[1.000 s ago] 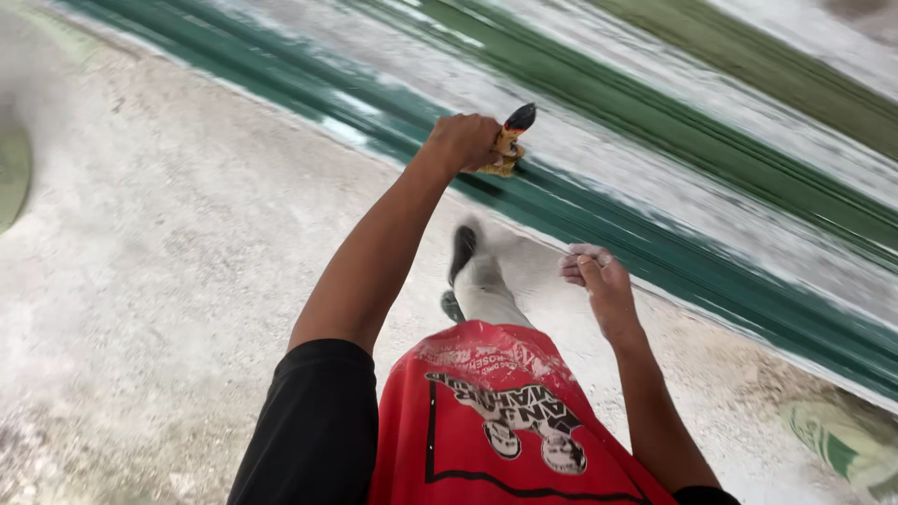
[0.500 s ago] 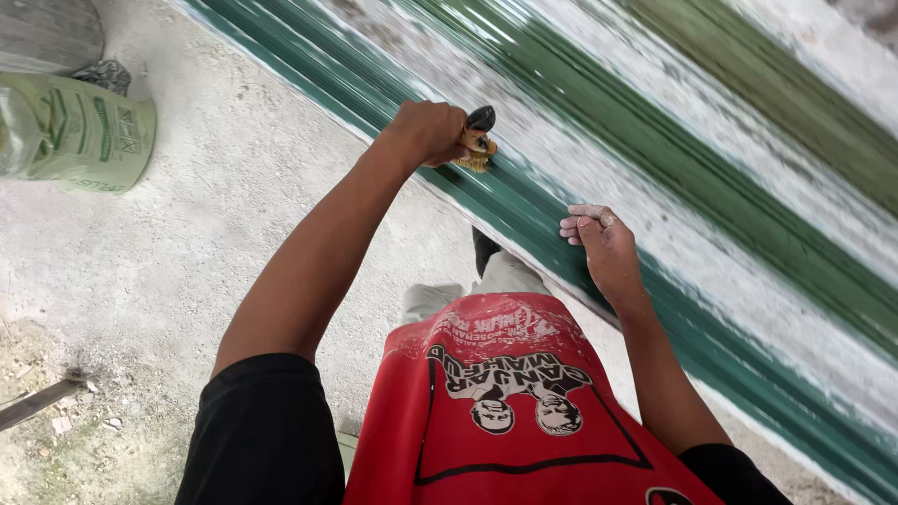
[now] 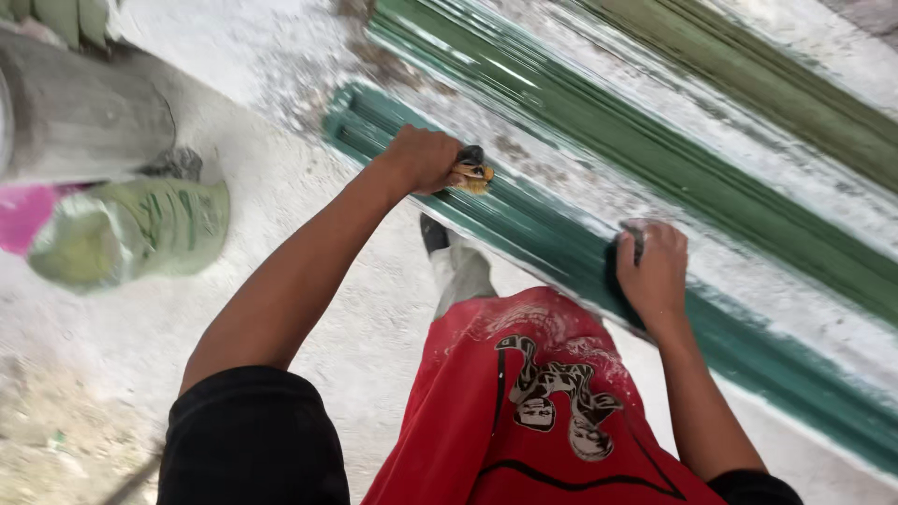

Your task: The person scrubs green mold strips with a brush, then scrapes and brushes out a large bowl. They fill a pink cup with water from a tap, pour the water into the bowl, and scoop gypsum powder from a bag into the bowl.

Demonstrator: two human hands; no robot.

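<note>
A long green moulded strip lies slantwise on the dusty concrete floor, its end at the upper left. My left hand is stretched out over that strip near its end and grips a small yellow and black tool, which touches the green surface. Further right, my right hand rests on the same strip with its fingers curled over the edge; something dark shows under the fingertips. My red printed shorts and one dark-shod foot are below the hands.
More green strips lie parallel beyond, with white dust between them. At the left stand a grey cylinder, a bulging green sack and something pink.
My left hand with the tool has travelled along the strip toward its left end. My right hand, fingers spread before, now curls over the strip's edge. The view has swung left.
</note>
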